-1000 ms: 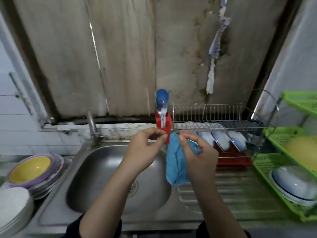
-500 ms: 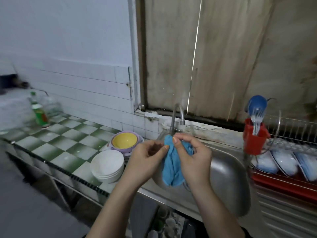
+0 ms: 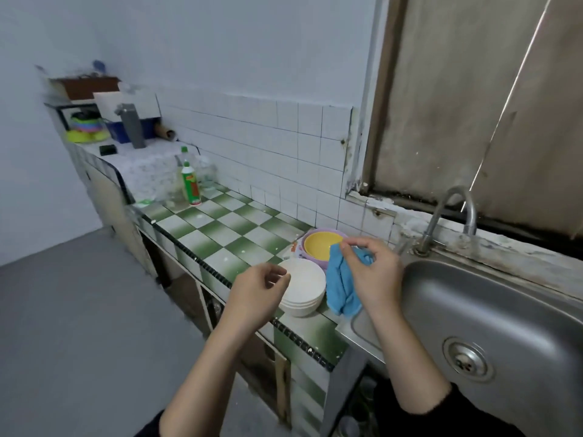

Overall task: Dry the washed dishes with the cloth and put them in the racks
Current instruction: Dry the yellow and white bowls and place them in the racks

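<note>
Pinching the blue terry cloth (image 3: pixel 341 287), the right hand (image 3: pixel 375 279) holds it beside the stack of round white bowls (image 3: pixel 307 287) on the green-checked tiled surface (image 3: pixel 220 228), while the left hand (image 3: pixel 254 296) hovers with a loosely curled, empty grip.

Logged plain bright blue on the cloth (image 3: pixel 342 285), centre right. Plain white on the stacked bowls (image 3: pixel 304 287) beside it; yellow inside, lilac outside on the bowl (image 3: pixel 321 246) just behind. Green-and-white chequer on the desk (image 3: pixel 220 230). White with dark grout on the wall tiles (image 3: pixel 268 137). Green with red label on the bottle (image 3: pixel 190 184), left of centre. Dull steel grey on the sink (image 3: pixel 504 310), lower right.
</note>
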`<action>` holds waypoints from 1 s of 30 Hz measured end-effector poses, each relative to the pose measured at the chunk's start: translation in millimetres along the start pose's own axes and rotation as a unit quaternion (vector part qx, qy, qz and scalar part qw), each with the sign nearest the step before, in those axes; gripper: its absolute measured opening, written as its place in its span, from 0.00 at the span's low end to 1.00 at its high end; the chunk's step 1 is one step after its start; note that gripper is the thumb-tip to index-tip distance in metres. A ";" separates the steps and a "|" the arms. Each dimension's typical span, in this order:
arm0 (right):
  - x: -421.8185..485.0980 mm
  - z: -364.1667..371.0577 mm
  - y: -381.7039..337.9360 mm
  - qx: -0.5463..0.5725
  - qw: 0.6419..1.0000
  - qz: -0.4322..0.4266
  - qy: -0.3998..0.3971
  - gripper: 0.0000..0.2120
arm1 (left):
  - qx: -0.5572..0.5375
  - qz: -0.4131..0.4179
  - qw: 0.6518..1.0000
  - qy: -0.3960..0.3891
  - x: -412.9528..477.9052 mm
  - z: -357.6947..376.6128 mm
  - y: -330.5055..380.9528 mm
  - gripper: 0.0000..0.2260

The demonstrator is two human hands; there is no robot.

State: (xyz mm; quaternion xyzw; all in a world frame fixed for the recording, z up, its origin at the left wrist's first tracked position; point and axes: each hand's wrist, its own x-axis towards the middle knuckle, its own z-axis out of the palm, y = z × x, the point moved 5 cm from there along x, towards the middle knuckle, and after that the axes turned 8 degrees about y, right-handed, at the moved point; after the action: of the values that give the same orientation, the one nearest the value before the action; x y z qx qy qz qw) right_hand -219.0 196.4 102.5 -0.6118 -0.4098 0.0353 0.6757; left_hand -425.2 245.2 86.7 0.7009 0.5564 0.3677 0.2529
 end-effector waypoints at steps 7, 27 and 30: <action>21.4 39.9 65.1 -0.135 0.981 0.077 -0.119 0.08 | 0.053 -0.025 0.996 -0.073 35.9 38.7 -42.4 0.11; 163.9 142.8 227.3 -0.392 0.823 0.170 -0.373 0.17 | 0.257 0.079 0.942 -0.201 235.4 203.7 -56.1 0.18; 172.6 150.9 243.6 -0.404 0.806 0.177 -0.395 0.18 | 0.294 0.091 0.922 -0.233 252.7 232.6 -63.5 0.19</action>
State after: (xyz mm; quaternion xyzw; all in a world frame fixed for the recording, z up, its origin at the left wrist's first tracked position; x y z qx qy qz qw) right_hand -84.3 472.2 -30.6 -0.8248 -0.5028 0.2244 0.1287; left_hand -249.8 518.0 -42.7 0.8574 0.4985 0.0351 0.1232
